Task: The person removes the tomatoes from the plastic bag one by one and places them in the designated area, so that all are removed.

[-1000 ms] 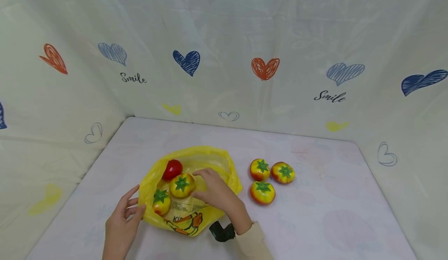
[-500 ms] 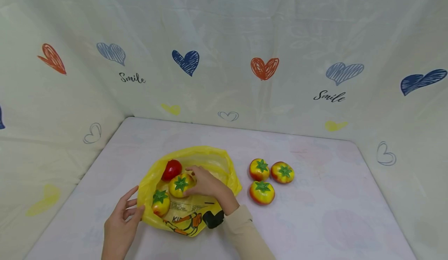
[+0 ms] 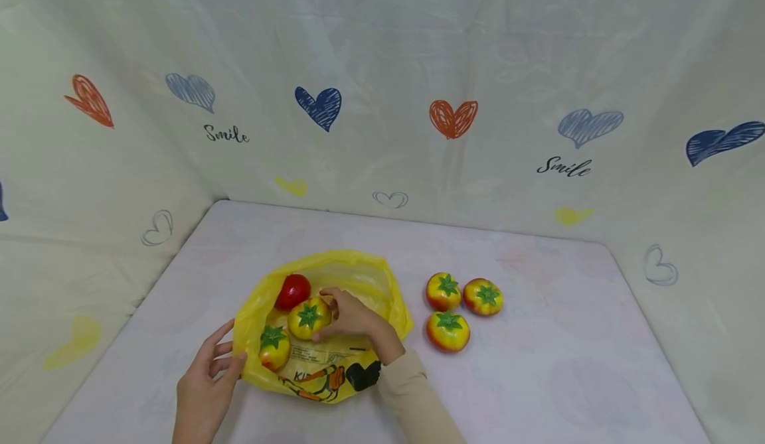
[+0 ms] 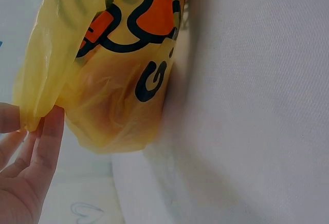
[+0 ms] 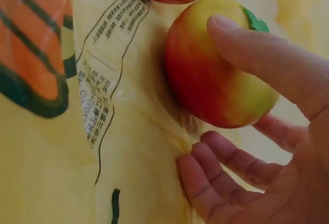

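Though mottled, pale tabletop (image 3: 532, 364) under yellow bag (image 3: 352, 259), heart-print curtain (image 3: 382, 52) behind.

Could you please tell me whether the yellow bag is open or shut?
The bag is open: it gapes wide, the left hand holds its side, and the right hand is inside, pinching a yellow fruit.

Backdrop (image 3: 382, 39): "Smile" twice, beyond the right hand's (image 3: 356, 318) grip, to its left and right.
Yellow bag (image 3: 335, 256): "KI", rest unclear, nearside of that grip; "G" near the left hand's (image 3: 206, 384) pinch.
Fine print: beside right grip, illegible.
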The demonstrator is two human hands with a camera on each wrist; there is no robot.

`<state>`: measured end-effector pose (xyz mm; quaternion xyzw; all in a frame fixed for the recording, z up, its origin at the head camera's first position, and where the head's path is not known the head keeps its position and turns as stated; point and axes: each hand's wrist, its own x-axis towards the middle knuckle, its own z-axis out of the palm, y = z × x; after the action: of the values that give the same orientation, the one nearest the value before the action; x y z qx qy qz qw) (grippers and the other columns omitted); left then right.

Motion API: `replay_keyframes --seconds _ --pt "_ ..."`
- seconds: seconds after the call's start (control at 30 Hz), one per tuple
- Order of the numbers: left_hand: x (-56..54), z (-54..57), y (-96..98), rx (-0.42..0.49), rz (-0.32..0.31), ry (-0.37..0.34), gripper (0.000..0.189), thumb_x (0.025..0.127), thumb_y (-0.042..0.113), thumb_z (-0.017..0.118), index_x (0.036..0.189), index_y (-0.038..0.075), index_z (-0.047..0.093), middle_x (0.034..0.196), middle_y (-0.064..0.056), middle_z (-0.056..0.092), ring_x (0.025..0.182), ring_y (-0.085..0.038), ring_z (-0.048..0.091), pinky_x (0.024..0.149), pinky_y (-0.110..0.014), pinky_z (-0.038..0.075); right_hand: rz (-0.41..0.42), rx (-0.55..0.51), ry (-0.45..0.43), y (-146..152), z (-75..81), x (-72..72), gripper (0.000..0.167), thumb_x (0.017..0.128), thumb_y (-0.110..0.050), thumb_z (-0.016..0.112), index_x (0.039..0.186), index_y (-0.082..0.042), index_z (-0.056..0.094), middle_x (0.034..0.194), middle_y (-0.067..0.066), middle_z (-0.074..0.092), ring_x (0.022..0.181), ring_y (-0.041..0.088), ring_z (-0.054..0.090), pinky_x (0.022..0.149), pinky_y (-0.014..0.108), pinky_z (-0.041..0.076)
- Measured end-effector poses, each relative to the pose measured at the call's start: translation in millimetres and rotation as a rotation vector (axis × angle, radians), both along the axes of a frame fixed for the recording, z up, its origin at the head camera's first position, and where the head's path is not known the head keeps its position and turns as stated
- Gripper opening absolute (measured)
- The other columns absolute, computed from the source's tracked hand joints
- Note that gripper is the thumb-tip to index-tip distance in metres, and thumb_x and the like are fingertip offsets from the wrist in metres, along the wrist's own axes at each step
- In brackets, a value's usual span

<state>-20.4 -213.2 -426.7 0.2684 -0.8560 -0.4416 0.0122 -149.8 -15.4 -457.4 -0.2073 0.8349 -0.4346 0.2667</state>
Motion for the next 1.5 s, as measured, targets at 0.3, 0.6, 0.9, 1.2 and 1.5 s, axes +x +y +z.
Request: replay_keyframes --seconds 0.3,0.6,0.9,1.2,1.5 --pt "-3.0 -17.9 -6.9 -0.008 0.006 -0.012 0.059 0.093 0.022 0.056 0.145 0.030 0.030 0.118 -0.011 0.055 0.088 -0.013 0.061 0.067 -0.029 0.058 0.021 -0.005 0.003 -4.2 -2.5 -0.1 0.075 0.070 -0.024 0.081 0.135 -0.015 0.043 0.119 0.005 0.048 0.099 0.013 0.049 0.087 0.023 0.046" --pt "-0.8 -2.0 -0.5 -0.015 -0.007 0.013 0.058 0.092 0.015 0.058 0.144 0.019 0.035 0.114 -0.018 0.056 0.083 -0.015 0.061 0.063 -0.030 0.058 0.016 -0.019 -0.006 -5.8 0.0 0.8 0.068 0.072 -0.023 0.080 0.130 -0.016 0.046 0.117 0.003 0.051 0.098 0.013 0.050 0.084 0.022 0.047" --pt "-2.1 -11.6 -6.6 -0.003 -0.037 0.010 0.058 0.093 0.022 0.057 0.145 0.024 0.032 0.116 -0.013 0.055 0.086 -0.012 0.062 0.067 -0.032 0.058 0.031 -0.018 -0.012 -4.7 -0.2 -0.7 0.057 0.072 -0.023 0.080 0.120 -0.017 0.050 0.112 -0.001 0.056 0.093 0.010 0.052 0.081 0.020 0.047" --pt "-6.4 -43.2 -22.0 0.015 -0.024 0.036 0.061 0.090 0.033 0.061 0.143 0.036 0.032 0.117 -0.010 0.055 0.084 -0.009 0.061 0.055 -0.020 0.054 0.017 -0.007 -0.026 -4.8 -1.5 0.5 0.053 0.070 -0.023 0.082 0.113 -0.018 0.052 0.104 -0.003 0.058 0.087 0.009 0.054 0.076 0.020 0.049" --pt "-2.0 -4.2 -4.4 0.027 -0.020 -0.015 0.060 0.092 0.018 0.058 0.146 0.021 0.031 0.121 -0.020 0.052 0.094 -0.024 0.059 0.068 -0.026 0.057 -0.004 -0.004 -0.013 -3.1 -0.7 7.9 0.057 0.070 -0.025 0.082 0.118 -0.015 0.052 0.105 -0.001 0.059 0.086 0.009 0.054 0.074 0.020 0.050"
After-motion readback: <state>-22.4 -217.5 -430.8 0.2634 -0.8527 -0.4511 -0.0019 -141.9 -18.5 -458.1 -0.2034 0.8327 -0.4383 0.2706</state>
